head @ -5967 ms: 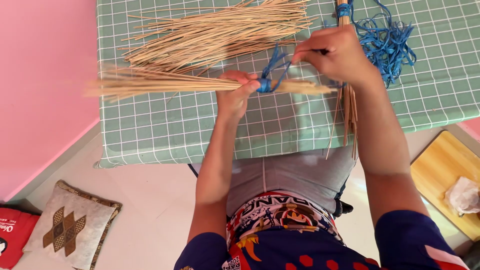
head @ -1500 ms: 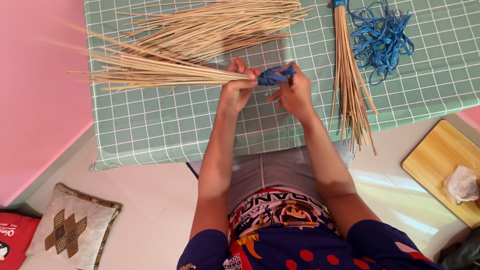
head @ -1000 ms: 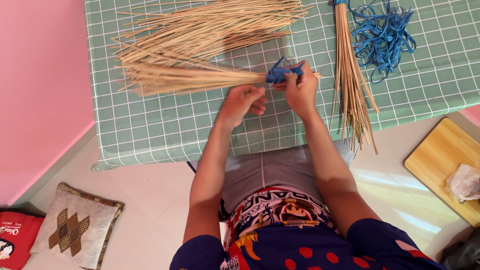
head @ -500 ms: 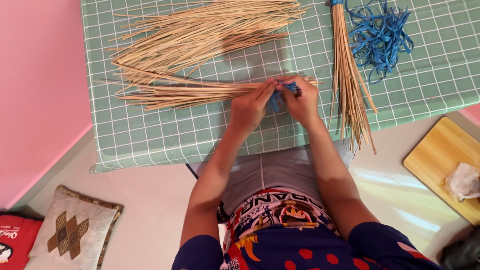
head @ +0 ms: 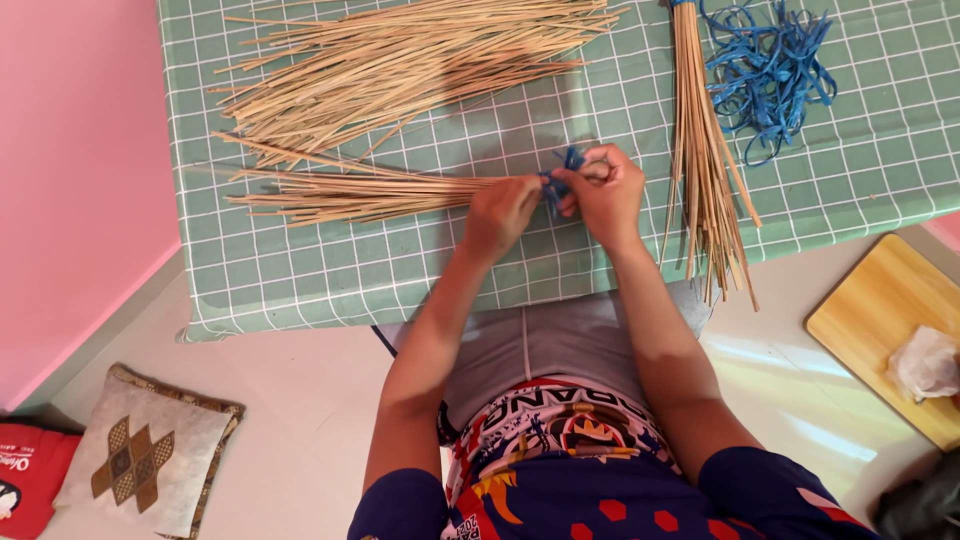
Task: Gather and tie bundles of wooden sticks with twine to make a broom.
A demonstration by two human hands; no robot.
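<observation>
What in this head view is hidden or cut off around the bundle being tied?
- Blue cord: knot hidden by the right hand and left hand.
- Bundle of sticks: right end covered by both hands.
- Tied bundle: top cut off by the picture's edge.
- Loose stick pile: top cut off.

tablecloth (head: 400,280): green, white grid | sticks (head: 400,60): tan | cords (head: 765,70): blue | wall (head: 70,150): pink
</observation>
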